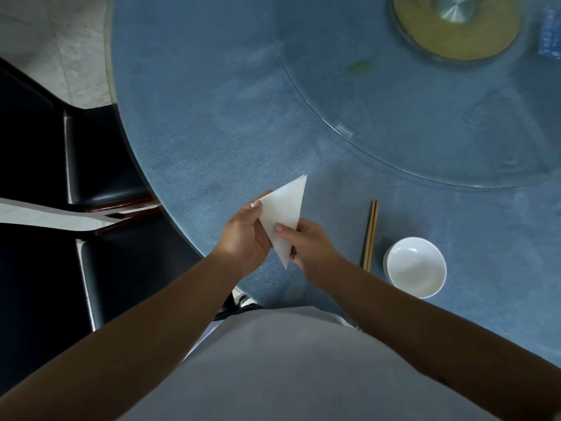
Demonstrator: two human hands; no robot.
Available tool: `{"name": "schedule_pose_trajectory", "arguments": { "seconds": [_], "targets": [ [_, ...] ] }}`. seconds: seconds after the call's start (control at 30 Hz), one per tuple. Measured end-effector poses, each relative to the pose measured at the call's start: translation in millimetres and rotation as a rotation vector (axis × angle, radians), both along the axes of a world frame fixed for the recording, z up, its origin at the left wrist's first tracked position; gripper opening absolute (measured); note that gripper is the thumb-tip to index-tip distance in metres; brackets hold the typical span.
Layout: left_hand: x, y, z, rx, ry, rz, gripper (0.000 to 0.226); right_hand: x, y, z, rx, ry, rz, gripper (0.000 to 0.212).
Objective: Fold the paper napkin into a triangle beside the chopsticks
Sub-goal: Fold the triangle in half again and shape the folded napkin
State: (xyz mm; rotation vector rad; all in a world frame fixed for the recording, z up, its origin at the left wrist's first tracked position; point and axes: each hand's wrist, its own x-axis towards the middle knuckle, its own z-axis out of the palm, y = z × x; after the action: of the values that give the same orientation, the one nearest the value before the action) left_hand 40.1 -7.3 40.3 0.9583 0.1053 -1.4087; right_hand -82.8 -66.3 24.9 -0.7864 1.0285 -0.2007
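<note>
The napkin (283, 212), already folded into a white triangle, is held above the desk (197, 117) between both hands. Its left edge is pinched by the left hand (243, 235), thumb on top; its lower right edge is clamped by the right hand (309, 247), thumb pressed on the paper. The narrow tip is pointed down between the hands. The chopsticks (371, 235) are laid well to the right, with a bowl (414, 266) just beside them.
</note>
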Motion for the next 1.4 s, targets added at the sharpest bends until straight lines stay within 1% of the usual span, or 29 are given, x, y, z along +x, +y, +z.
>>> {"name": "schedule_pose_trajectory", "arguments": {
  "seconds": [0.1,0.17,0.23,0.3,0.37,0.47,0.6,0.67,0.77,0.9,0.93,1.03,1.07,1.1,1.17,1.27,1.3,1.4],
  "targets": [
    [-0.8,6.7,3.2,0.015,0.076,0.013,0.041,-2.3,5.6,3.4,-0.11,0.103,0.01,0.023],
    [-1.6,10.2,3.3,0.026,0.103,0.027,0.041,-4.6,9.0,5.5,-0.152,0.167,0.015,0.02],
    [-2.1,12.9,3.5,0.036,0.112,0.035,0.04,-7.4,13.5,7.8,-0.128,0.215,0.005,0.024],
    [-2.3,15.3,4.1,0.042,0.102,0.018,0.04,-9.9,18.4,10.8,-0.065,0.215,0.008,0.025],
    [-1.2,16.5,6.1,0.035,0.109,0.011,0.04,-12.5,22.2,15.4,-0.049,0.203,0.029,0.02],
    [3.4,19.2,6.3,0.025,0.145,0.011,0.049,-15.4,26.3,22.5,-0.065,0.196,0.022,0.013],
    [16.3,22.6,4.5,0.093,0.159,-0.118,0.067,-22.9,30.7,34.5,-0.098,0.181,0.036,0.011],
    [24.3,21.2,4.0,0.114,0.133,-0.226,0.069,-28.7,32.2,39.9,-0.148,0.197,0.062,0.012],
    [33.5,14.6,6.2,0.127,0.074,-0.386,0.062,-36.8,35.3,46.7,-0.209,0.246,0.088,0.011],
    [32.8,2.8,13.0,0.1,-0.03,-0.607,0.035,-47.7,44.8,50.9,-0.218,0.257,0.089,0.01],
    [30.1,-0.2,14.7,0.096,-0.077,-0.663,0.033,-50.6,47.8,51.7,-0.235,0.257,0.097,0.011],
    [20.5,-9.7,16.4,0.111,-0.199,-0.773,0.044,-60.3,56.0,53.2,-0.273,0.267,0.118,0.016],
    [17.1,-12.7,17.2,0.117,-0.219,-0.81,0.042,-63.5,58.6,53.1,-0.27,0.264,0.11,0.018],
    [13.9,-15.5,17.3,0.116,-0.23,-0.849,0.034,-66.5,61.0,53.0,-0.265,0.258,0.094,0.018],
    [9.0,-20.4,17.0,0.113,-0.243,-0.919,0.025,-73.2,64.9,51.9,-0.269,0.272,0.076,0.012],
    [2.2,-28.0,13.3,0.098,-0.262,-1.022,0.035,-84.2,70.1,50.9,-0.244,0.296,0.033,0.015],
    [-0.5,-30.6,12.3,0.087,-0.261,-1.056,0.034,-87.7,71.5,50.2,-0.229,0.304,0.011,0.015],
    [-10.4,-38.5,7.5,0.067,-0.284,-1.087,0.018,-98.0,76.1,44.1,-0.187,0.327,-0.068,0.014]
  ]
}}
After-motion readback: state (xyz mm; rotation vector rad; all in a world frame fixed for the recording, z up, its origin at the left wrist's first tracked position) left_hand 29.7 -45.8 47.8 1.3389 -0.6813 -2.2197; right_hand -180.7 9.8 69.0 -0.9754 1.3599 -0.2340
